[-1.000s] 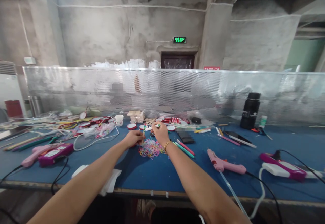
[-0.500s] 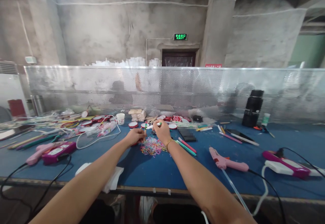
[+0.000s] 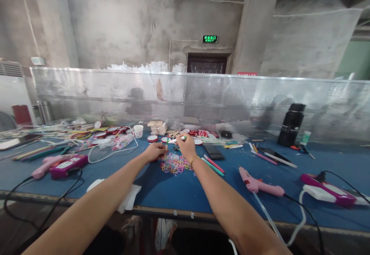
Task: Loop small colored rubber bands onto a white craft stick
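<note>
Both my arms reach out over a blue table (image 3: 173, 191). My left hand (image 3: 155, 151) is closed in a pinch on a thin stick (image 3: 167, 143) that stands nearly upright. My right hand (image 3: 186, 146) is closed round a white marker with a green tip (image 3: 179, 139), just right of the stick. A heap of small coloured rubber bands (image 3: 174, 163) lies right below and between the two hands. A gold bracelet sits on my right wrist.
A pink glue gun (image 3: 257, 184) lies at right, another glue gun (image 3: 43, 167) and a purple box (image 3: 68, 165) at left. White tissue (image 3: 127, 195) rests near the front edge. A phone (image 3: 213, 151), pens, red-white badges (image 3: 152, 138), a paper cup (image 3: 139, 130) and a black flask (image 3: 290, 124) stand before a perforated metal screen (image 3: 231, 100).
Both hands have stayed together over the rubber bands, holding the stick and the marker. The view has shifted slightly; nothing on the table moved.
</note>
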Tool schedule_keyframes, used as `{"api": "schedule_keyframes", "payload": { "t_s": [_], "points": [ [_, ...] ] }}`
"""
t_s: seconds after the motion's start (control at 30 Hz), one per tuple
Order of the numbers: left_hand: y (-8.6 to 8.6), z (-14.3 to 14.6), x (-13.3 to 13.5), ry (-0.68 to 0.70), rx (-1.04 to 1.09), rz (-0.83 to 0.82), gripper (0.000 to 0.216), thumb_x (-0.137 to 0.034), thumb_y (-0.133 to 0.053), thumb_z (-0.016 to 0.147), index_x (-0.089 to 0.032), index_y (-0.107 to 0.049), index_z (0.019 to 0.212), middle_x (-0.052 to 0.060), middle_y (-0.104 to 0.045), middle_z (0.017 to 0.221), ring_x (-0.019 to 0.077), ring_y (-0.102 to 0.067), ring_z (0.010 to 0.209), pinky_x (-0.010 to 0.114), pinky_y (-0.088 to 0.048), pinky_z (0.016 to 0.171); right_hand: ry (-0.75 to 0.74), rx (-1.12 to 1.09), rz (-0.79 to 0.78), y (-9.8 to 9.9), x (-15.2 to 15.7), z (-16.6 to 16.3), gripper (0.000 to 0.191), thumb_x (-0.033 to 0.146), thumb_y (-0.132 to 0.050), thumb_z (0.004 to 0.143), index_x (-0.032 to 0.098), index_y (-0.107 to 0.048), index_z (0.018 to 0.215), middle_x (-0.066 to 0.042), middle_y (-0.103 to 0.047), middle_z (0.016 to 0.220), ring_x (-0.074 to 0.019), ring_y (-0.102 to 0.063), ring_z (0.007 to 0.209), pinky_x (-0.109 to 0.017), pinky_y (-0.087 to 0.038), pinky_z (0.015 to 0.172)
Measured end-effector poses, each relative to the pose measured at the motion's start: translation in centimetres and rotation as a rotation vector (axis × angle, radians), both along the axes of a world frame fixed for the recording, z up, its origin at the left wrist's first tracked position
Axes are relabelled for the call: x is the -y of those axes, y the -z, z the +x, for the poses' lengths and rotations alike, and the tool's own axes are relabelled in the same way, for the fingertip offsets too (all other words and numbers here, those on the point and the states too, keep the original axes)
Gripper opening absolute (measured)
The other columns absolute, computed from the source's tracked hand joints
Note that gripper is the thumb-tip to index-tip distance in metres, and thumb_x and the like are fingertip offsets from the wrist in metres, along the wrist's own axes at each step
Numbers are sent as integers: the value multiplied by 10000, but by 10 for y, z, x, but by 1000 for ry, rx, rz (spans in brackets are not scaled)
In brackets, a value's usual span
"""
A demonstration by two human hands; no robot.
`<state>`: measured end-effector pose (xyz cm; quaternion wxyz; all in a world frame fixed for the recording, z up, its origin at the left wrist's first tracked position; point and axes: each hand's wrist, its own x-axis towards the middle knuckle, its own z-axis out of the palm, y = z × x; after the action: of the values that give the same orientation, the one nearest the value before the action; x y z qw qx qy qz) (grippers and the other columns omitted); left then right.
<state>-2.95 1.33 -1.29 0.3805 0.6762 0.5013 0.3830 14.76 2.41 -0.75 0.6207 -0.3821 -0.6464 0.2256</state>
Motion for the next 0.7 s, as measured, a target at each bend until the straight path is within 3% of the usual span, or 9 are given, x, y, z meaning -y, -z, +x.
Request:
{"api": "schedule_keyframes", "payload": {
  "t_s": [0.7],
  "points": [
    [1,0,-1,-13,10,-5,251,-372,-718,619,-147,-608,643,10,-619,564,97,-538,471,206,-368,441,34,19,7,1,0,1,138,324,-497,741,215,-571,700,22,-634,589,-149,-549,546,-250,-423,594]
  ]
}}
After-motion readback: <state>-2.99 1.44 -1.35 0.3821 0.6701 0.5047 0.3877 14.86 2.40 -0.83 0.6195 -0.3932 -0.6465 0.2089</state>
